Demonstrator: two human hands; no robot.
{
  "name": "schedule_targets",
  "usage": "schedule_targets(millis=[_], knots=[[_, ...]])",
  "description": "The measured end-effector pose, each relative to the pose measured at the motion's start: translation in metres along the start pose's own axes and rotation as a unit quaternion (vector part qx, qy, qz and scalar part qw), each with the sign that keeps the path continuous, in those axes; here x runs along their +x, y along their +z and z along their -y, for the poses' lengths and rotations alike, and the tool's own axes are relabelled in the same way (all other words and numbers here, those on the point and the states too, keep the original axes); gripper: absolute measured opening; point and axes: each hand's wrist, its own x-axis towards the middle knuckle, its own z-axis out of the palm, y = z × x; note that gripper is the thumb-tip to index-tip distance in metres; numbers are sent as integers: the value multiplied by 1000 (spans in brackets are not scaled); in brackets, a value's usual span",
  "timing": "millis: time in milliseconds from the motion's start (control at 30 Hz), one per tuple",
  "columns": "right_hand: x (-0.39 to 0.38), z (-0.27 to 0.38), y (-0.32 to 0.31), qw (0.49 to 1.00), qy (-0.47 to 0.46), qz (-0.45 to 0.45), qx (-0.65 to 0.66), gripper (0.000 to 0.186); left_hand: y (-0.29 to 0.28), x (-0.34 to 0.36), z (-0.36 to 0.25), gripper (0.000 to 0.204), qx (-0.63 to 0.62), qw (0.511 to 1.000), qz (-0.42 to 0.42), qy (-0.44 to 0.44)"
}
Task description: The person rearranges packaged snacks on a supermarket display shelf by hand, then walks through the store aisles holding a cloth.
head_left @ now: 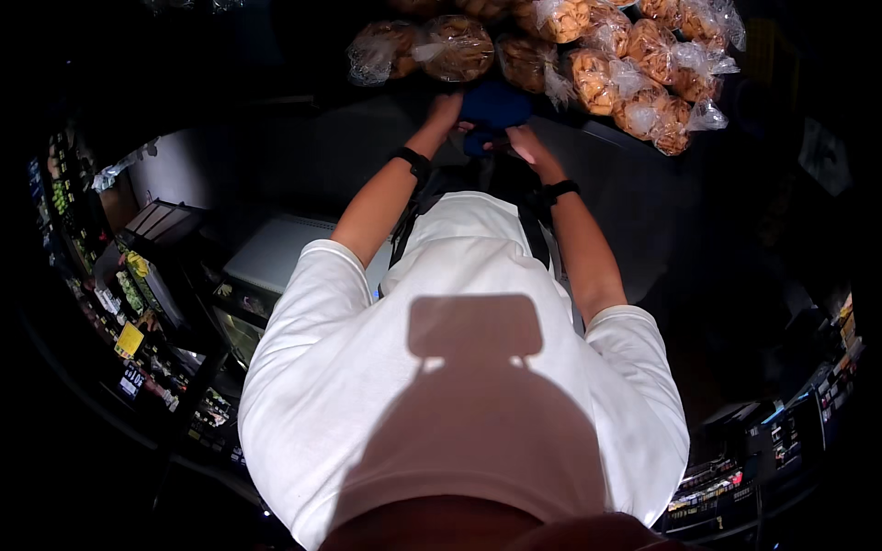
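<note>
A dark blue, cloth-like item [497, 105] is between my hands, in front of my waist and just below the bagged snacks; its exact kind is unclear in the dim light. My left hand [446, 114] is closed at its left side. On its lower right edge, my right hand [526, 144] is also closed, with the fingers partly in shadow. Beyond the blue item lie several clear plastic bags of brown snack pieces [457, 50], with gathered, twisted ends.
More snack bags [593, 81] are heaped at the far right. On the left are a pale flat-topped unit [280, 253] and store shelves with goods and a yellow sign [130, 341]. Further stocked shelves [726, 482] stand at the lower right. Much of the surroundings is dark.
</note>
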Motion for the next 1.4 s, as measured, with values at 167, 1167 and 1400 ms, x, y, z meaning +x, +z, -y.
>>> schedule_targets(millis=[167, 1167, 1400], knots=[[0, 23, 11, 999, -29, -36, -4, 34, -24, -3, -6, 49, 60, 995, -83, -18], [39, -3, 149, 720, -283, -285, -566, 68, -114, -57, -15, 49, 412, 797, -106, 429], [40, -1, 153, 715, -324, -358, -505, 65, -119, -47, -1, 47, 479, 778, -26, 406]])
